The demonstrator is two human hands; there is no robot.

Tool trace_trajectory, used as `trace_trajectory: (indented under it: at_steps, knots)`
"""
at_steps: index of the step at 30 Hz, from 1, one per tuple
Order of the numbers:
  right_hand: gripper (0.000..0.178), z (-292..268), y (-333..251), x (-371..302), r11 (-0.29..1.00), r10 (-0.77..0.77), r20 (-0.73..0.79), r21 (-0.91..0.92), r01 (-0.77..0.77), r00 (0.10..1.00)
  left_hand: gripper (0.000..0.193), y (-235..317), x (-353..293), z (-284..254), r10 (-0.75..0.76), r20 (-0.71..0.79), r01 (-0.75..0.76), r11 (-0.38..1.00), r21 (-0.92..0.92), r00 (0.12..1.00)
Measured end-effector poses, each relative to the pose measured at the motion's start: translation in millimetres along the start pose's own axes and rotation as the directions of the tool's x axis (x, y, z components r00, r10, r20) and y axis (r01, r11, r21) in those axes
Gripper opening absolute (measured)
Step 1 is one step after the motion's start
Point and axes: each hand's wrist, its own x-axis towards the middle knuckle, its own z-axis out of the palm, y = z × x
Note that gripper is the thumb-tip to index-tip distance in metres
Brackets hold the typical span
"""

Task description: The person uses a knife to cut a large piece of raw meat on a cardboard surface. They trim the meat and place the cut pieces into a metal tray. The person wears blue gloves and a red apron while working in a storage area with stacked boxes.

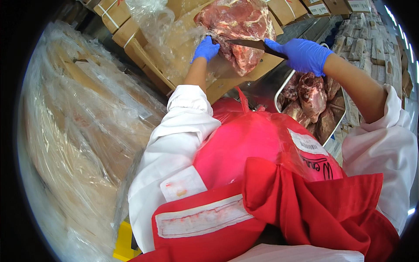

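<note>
A large red piece of raw meat [240, 22] with pale fat lies on brown cardboard [220, 89] at the top centre. My left hand [206, 50], in a blue glove, is closed on the meat's left edge, with clear plastic film [152, 26] close beside it. In my blue-gloved right hand [307, 56] is a knife [249, 43], gripped by its dark handle. Its blade points left across the front of the meat, its tip near my left fingers. How deep the edge goes into the meat, if at all, I cannot tell.
Right of my body, a metal tub [284, 84] holds several meat pieces [312, 97]. Film-wrapped cartons [83, 126] are stacked along the left. Strapped cardboard boxes [114, 19] stand at the back, and more wrapped stacks [362, 43] at the far right.
</note>
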Motion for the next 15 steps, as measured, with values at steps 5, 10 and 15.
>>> trace_trajectory:
  at_steps: [5,10,15]
  knots:
    - [0.091,36,-29,-2,1.000,-0.011,-0.114,-0.026,0.008,0.993,0.071,-2,-11,3,-0.032,-0.077,0.027,0.997,-0.071,0.997]
    - [0.089,63,-41,-10,0.999,0.021,-0.154,0.030,-0.017,0.988,0.071,7,-18,1,-0.054,-0.065,0.046,0.992,-0.120,0.996]
    - [0.085,113,-56,3,0.995,0.074,-0.322,0.090,-0.047,0.944,0.069,-8,-8,6,-0.034,-0.116,0.015,0.987,-0.160,0.993]
